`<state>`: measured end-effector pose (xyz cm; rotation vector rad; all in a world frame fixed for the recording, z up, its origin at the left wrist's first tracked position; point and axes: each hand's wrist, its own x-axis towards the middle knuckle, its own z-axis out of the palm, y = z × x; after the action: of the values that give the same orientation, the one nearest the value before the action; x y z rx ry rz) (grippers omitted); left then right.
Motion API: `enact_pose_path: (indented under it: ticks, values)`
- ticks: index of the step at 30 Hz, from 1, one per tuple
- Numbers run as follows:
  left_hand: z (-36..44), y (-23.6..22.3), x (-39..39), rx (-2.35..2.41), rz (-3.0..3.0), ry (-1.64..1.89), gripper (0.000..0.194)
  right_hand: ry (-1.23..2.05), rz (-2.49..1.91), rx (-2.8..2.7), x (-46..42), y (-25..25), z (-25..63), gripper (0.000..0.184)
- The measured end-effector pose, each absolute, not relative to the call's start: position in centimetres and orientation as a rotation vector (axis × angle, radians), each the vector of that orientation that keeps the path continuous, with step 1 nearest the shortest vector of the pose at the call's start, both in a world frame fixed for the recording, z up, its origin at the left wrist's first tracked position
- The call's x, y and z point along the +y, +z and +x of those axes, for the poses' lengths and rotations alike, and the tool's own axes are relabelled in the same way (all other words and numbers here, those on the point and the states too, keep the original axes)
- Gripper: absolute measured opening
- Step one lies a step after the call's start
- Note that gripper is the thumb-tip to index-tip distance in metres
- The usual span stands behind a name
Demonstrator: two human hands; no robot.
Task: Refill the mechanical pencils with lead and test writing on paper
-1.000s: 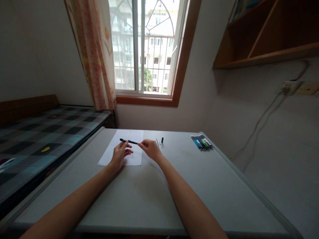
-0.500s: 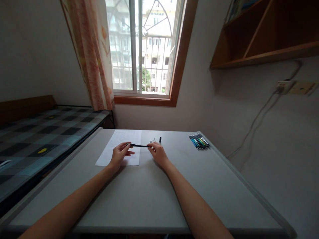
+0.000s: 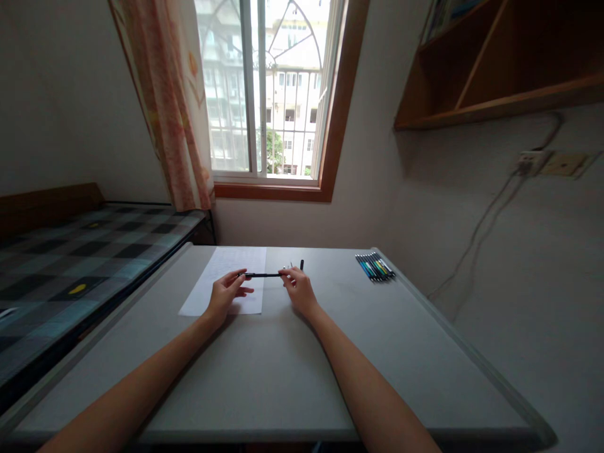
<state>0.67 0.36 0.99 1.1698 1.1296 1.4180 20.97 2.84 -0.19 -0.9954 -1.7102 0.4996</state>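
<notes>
A slim black pen point(image 3: 263, 275) is held level above the table, stretched between my two hands. My left hand point(image 3: 226, 294) pinches its left end, with the lower fingers loosely spread over the paper. At the other end, the fingertips of my right hand point(image 3: 298, 289) close on the tip. Beneath my left hand lies a white sheet of paper point(image 3: 198, 301) with faint print. Just behind my right hand rest a short black pen cap point(image 3: 302, 265) and a few small parts, partly hidden by the fingers.
A row of several pens point(image 3: 375, 267) lies at the far right of the grey-white table point(image 3: 264, 377). To the left stands a bed point(image 3: 94, 264) with a checked cover. Behind the table is a wall with a window point(image 3: 264, 94); a wooden shelf point(image 3: 495, 104) hangs at the upper right.
The camera view has shifted slightly. Both hands keep their grip on the black pen, with only a slight shift of the right fingers.
</notes>
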Motion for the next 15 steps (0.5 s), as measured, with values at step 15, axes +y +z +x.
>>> enact_pose_path:
  ticks: [15]
  values:
    - [0.7,0.93,0.28,1.117,1.232,1.385,0.049,0.784,-1.007,-1.377,3.36,-0.06,20.9,0.017]
